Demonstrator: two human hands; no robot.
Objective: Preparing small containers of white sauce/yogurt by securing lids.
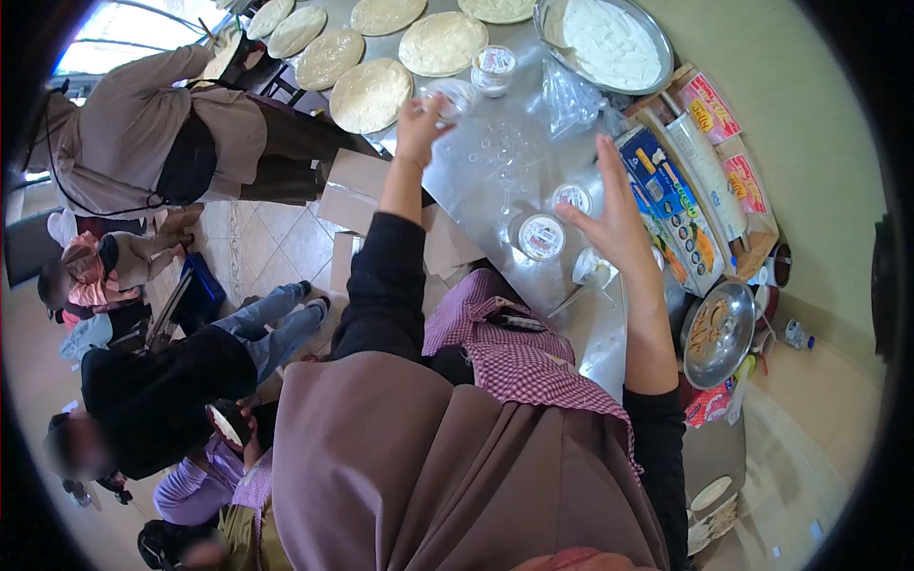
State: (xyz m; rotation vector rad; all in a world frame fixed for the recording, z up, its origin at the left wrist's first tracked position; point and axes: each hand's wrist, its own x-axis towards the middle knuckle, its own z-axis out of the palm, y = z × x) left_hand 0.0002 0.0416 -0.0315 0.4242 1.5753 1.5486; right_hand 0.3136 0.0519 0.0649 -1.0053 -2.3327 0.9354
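My left hand (420,130) reaches to a blurred clear plastic tub (455,98) at the far side of the steel table (475,182). Its fingers overlap the tub; whether they grip it I cannot tell. Beside that tub stand stacked lidded tubs (493,70) with printed labels. My right hand (615,223) is raised over the table, thumb and fingers apart, holding nothing. Close to its thumb are one lidded tub (573,198) and a second lidded tub (541,237) with white lid labels. Small clear plastic pieces (507,150) lie scattered between my hands.
Round flat dough pieces (371,96) cover the far left of the table. A metal bowl of white cream (610,46) and a clear plastic bag (569,100) are at the far right. Printed boxes (671,207) line the wall. Cardboard boxes (357,187) and several people are at left.
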